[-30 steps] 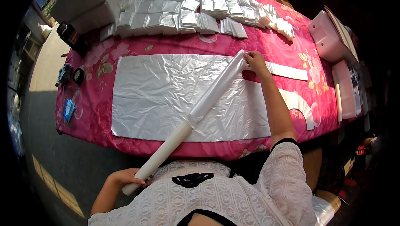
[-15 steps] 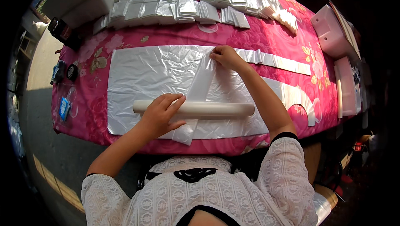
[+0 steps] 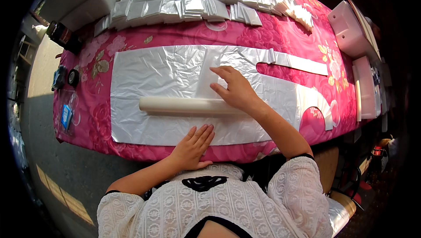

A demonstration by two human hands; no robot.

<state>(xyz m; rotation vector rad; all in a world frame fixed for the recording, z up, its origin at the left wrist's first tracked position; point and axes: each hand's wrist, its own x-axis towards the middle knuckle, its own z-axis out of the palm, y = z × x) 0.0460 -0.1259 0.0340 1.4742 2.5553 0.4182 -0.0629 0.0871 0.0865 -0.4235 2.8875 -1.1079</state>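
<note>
A thin white plastic apron (image 3: 149,75) lies flat across the table, its neck loop and straps pointing right. Across its middle rests a long off-white tube (image 3: 180,105), running left to right. A narrow folded plastic strip (image 3: 208,73) shows on the apron beyond the tube. My left hand (image 3: 193,148) is flat, fingers extended, at the near edge of the apron. Over the tube's right part is my right hand (image 3: 234,89), open with thumb and fingers apart; it hides that end of the tube. Neither hand grips anything.
The table has a pink floral cloth (image 3: 98,119). Several rows of folded white plastic packets (image 3: 171,7) line its far side. At left are a dark jar (image 3: 65,36), a black tape roll (image 3: 73,77) and a blue-and-white packet (image 3: 66,116). White bins (image 3: 351,29) stand at right.
My right hand has let go of the strip's far end and come nearer, over the tube. My left hand has left the tube and slid down to the apron's near edge.
</note>
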